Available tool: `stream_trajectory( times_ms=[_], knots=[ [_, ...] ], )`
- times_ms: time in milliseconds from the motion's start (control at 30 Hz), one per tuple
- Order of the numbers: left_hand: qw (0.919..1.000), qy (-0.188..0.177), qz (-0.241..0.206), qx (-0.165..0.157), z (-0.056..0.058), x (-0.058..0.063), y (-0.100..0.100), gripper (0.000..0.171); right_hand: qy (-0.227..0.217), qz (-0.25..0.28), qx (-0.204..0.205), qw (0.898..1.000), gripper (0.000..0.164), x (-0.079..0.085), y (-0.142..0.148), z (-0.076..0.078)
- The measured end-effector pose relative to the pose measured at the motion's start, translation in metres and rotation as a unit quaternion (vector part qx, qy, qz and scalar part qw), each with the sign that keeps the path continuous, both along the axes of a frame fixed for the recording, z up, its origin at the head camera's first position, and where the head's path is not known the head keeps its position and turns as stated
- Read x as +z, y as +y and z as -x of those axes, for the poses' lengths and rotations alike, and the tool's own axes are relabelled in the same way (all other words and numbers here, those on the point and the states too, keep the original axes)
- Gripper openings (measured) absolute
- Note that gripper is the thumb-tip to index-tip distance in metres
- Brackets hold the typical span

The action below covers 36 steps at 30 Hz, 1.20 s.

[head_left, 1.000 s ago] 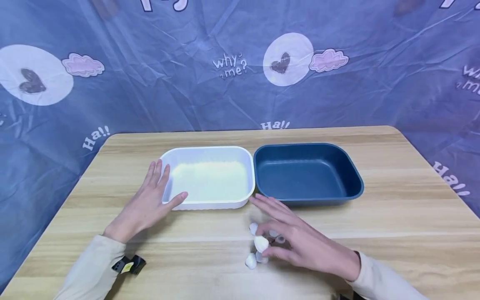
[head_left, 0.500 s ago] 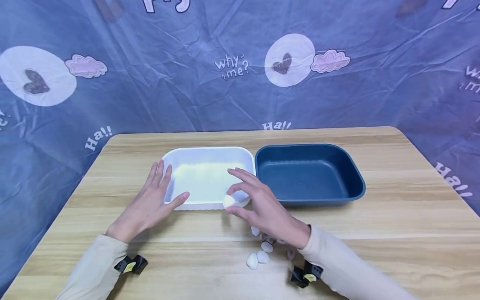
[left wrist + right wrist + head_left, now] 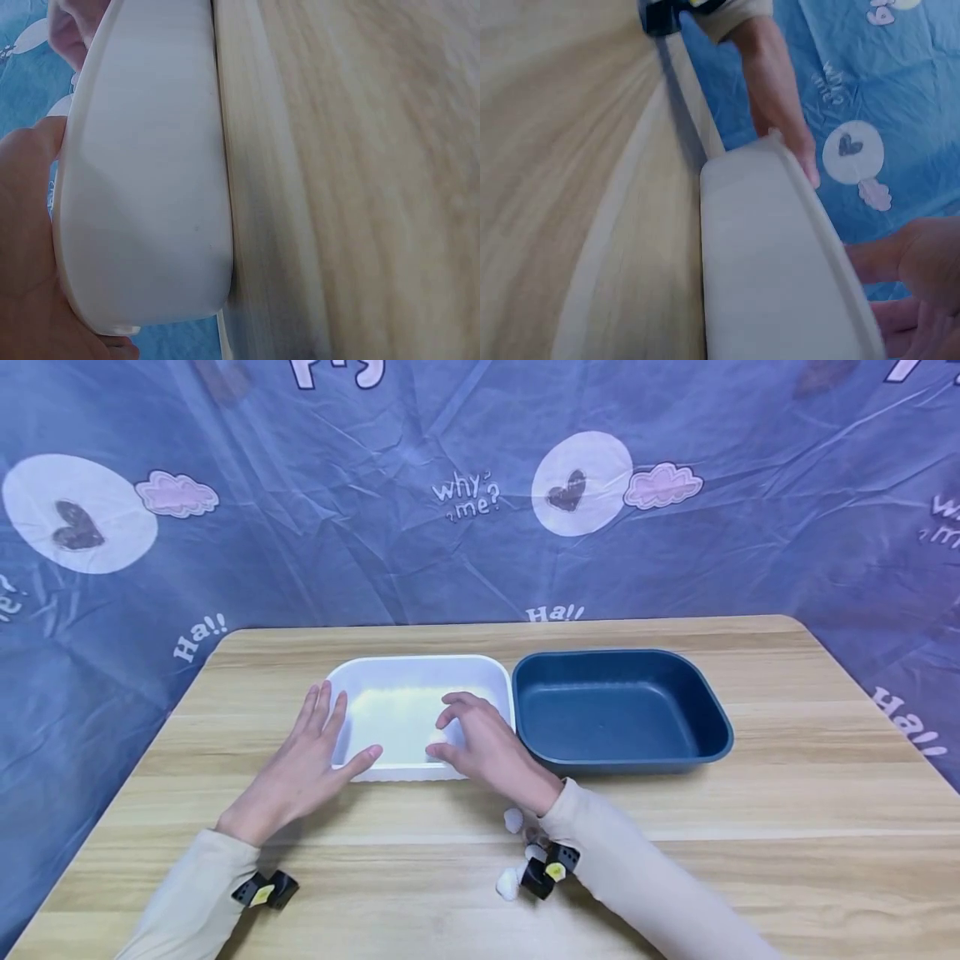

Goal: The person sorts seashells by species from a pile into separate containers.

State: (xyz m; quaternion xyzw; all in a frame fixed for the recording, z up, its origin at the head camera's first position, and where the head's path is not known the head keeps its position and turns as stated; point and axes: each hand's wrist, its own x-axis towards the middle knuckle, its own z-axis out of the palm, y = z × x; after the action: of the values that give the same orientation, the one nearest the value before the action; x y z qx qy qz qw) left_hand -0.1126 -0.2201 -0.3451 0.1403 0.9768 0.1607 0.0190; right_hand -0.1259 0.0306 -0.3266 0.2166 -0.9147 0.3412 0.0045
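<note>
My right hand (image 3: 487,747) is over the right part of the white plastic basin (image 3: 420,774). Between its thumb and index finger is a small white seashell (image 3: 437,740), pale against the basin and partly hidden. The left hand (image 3: 300,768) lies at the basin's left end, fingers spread and straight, thumb over the front rim. In the left wrist view, the basin's outer wall (image 3: 150,180) fills the middle beside that thumb. Several more seashells (image 3: 507,883) lie on the table, partly covered by the right wrist. The right wrist view hides the fingertips behind the basin's wall (image 3: 757,247).
A dark blue basin (image 3: 622,765) stands against the white one's right side. Both rest on a wood-grain table (image 3: 810,793). Behind it hangs a blue printed cloth (image 3: 337,527). Small black wrist devices (image 3: 264,891) hang below the sleeves.
The right hand has carried a white seashell from the pile, up and leftward, to over the white basin. The left hand has stayed at the basin's left end.
</note>
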Motion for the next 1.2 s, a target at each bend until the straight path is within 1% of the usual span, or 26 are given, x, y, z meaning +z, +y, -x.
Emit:
stream_trajectory(
  times_ms=[133,233,333,467,633,767,900,967,1067,1200],
  knots=[
    [1.0,-0.001,0.0,0.0,0.0,0.0,0.0,0.096,-0.048,-0.05,-0.021,0.997,0.022,0.001,-0.006,0.006],
    [1.0,-0.002,-0.003,0.0,0.0,0.0,0.0,0.096,-0.071,-0.077,-0.032,0.994,0.023,0.001,-0.01,0.011],
    [1.0,-0.003,-0.005,0.001,-0.001,0.0,0.0,0.096,-0.074,-0.098,-0.038,0.992,0.023,-0.001,-0.012,0.015],
    [1.0,-0.003,-0.006,0.0,-0.002,-0.001,0.001,0.096,-0.06,-0.103,-0.042,0.992,0.019,-0.004,-0.012,0.017],
    [1.0,-0.002,-0.005,-0.003,0.0,-0.001,0.003,0.096,-0.024,-0.064,-0.041,0.997,0.016,-0.003,-0.005,0.013],
    [1.0,-0.003,-0.004,-0.005,0.0,-0.001,0.004,0.096,0.034,-0.027,-0.023,0.999,0.02,0.004,0.009,0.006],
    [0.9999,-0.005,-0.006,-0.007,0.001,-0.001,0.004,0.096,0.088,0.01,0.005,0.996,0.02,0.015,0.033,-0.005],
    [0.9999,-0.006,-0.007,-0.007,0.001,-0.001,0.003,0.096,0.096,0.032,0.022,0.995,0.019,0.019,0.048,-0.011],
    [0.9999,-0.004,-0.008,-0.005,0.001,-0.002,0.002,0.096,0.09,0.065,0.044,0.993,0.018,0.021,0.069,-0.022],
    [1.0,-0.002,-0.006,-0.004,0.0,-0.002,0.0,0.096,0.083,0.08,0.055,0.992,0.021,0.02,0.091,-0.035]
  ],
)
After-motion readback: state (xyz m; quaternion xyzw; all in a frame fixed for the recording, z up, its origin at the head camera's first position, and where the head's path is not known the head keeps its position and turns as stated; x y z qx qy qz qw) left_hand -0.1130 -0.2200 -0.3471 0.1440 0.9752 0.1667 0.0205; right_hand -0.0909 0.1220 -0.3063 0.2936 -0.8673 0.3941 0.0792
